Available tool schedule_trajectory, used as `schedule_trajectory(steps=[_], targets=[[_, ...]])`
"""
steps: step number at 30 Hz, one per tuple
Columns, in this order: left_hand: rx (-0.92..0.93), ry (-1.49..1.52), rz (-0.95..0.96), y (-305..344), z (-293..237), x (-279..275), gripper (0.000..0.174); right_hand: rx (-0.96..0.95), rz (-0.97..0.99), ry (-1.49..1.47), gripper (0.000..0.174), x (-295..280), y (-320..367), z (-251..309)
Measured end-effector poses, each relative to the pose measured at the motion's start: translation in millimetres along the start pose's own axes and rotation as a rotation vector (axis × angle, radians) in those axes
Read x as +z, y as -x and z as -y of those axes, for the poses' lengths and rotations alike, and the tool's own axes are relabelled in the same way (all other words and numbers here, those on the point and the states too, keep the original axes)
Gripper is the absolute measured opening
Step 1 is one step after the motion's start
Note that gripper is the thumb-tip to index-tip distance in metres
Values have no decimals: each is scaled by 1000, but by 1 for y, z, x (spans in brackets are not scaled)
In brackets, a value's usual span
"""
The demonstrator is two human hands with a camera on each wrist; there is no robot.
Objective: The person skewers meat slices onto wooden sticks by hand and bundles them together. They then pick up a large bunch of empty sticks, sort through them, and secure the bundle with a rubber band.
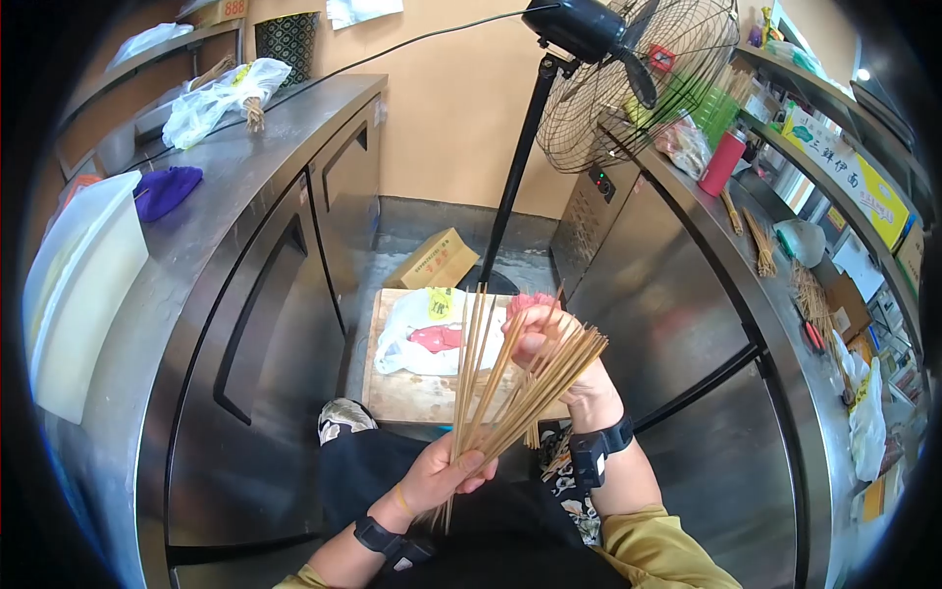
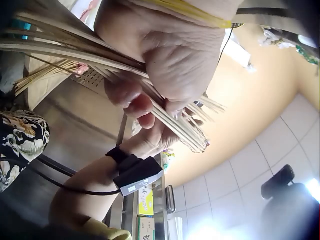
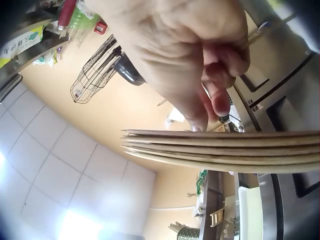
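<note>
Firmly, my left hand grips a loose bundle of thin, tan wooden sticks near its lower end, probably so the near ends stay together while the far ends fan apart. My right hand, among those far ends, has its fingers curled in and seems to pinch a stick; the spread likely gives it room to reach in. The bundle tilts up in front of me, above my lap. Farther off, a pale rectangular wooden board bears a crumpled white plastic bag, perhaps laid there to stay within reach. To the left runs a stainless-steel counter; on the right one lie more sticks, in a slim tan bundle, apparently parked aside.
</note>
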State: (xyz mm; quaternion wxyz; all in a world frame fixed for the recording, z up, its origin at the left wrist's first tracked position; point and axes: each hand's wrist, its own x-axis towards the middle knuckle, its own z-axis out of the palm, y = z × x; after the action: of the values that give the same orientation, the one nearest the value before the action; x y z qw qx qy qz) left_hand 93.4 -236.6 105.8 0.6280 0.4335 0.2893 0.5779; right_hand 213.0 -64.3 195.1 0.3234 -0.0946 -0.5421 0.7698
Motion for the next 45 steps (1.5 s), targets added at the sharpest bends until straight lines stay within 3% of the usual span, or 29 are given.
schedule_trajectory(steps=[3, 9, 16, 18, 25, 29, 30, 32, 34, 38, 42, 45], targets=[[-23, -4, -7, -1, 4, -2, 41, -2, 92, 48, 10, -2, 2, 0], [-2, 12, -1, -2, 9, -5, 39, 31, -30, -138, 7, 2, 5, -12], [-14, 16, 56, -7, 11, -6, 30, 84, -51, -121, 14, 24, 4, -7], [-25, 42, 61, -8, 9, -3, 26, 24, -9, -142, 15, 17, 4, -17], [-57, 60, 78, -9, 12, -11, 42, 31, 51, -87, 13, 14, 0, -15], [-103, 50, 41, -6, 10, -14, 53, -151, -66, 104, 17, 14, -8, 3], [-109, 42, 42, -5, 9, -15, 55, -296, -43, 148, 13, 0, -20, 2], [-105, 41, 66, -5, 9, -17, 54, -243, -191, 97, 9, -4, -27, 34], [-102, 26, 75, -4, 9, -20, 53, -345, -203, 27, 7, -21, -36, 62], [-82, 27, -20, 2, 13, -27, 49, -592, -468, 116, 13, -56, -37, 119], [-10, 54, -204, 7, 10, -42, 41, -728, -520, 95, 25, -98, -8, 174], [58, 63, -301, 10, 2, -48, 35, -744, -406, 144, 20, -126, 11, 181]])
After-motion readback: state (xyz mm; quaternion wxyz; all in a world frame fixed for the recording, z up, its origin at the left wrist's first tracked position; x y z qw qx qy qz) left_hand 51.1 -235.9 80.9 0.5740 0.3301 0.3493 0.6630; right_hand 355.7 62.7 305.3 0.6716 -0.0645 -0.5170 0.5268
